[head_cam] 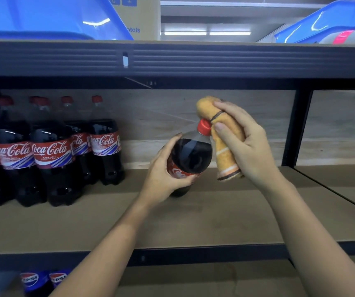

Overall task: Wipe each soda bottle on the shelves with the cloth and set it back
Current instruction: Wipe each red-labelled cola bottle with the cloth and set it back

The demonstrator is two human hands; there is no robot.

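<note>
Left hand [163, 172] wrapped round the label band of a bottle [190, 155], grip full on it, fingers curling under at 5 o'clock of the body. Bottle tilted, red cap [204, 127] leaning toward 1 o'clock, base low over the middle shelf [193, 219] (cannot tell whether touching the board). Right hand [247, 146] clamped round a rolled orange cloth [223, 144], grip closed on it, thumb across the front. Cloth upright, striped end down, touching the cap and neck at 3 o'clock of the bottle.

Row of cola bottles [52, 155] standing upright at 9 o'clock on the same shelf, well apart from the held one, red labels facing out, red caps up. Two Pepsi bottles [41, 279] at 7 o'clock on the lower shelf, only tops showing. Dark shelf beam [215, 61] across 12 o'clock. Blue bins [50, 18] on the top shelf at 11 and 1 o'clock, cardboard box [142, 18] between them with blue print, partly cut off. Black upright post [296, 125] at 3 o'clock, beside the right hand. Both forearms bare, entering from 6 o'clock.
</note>
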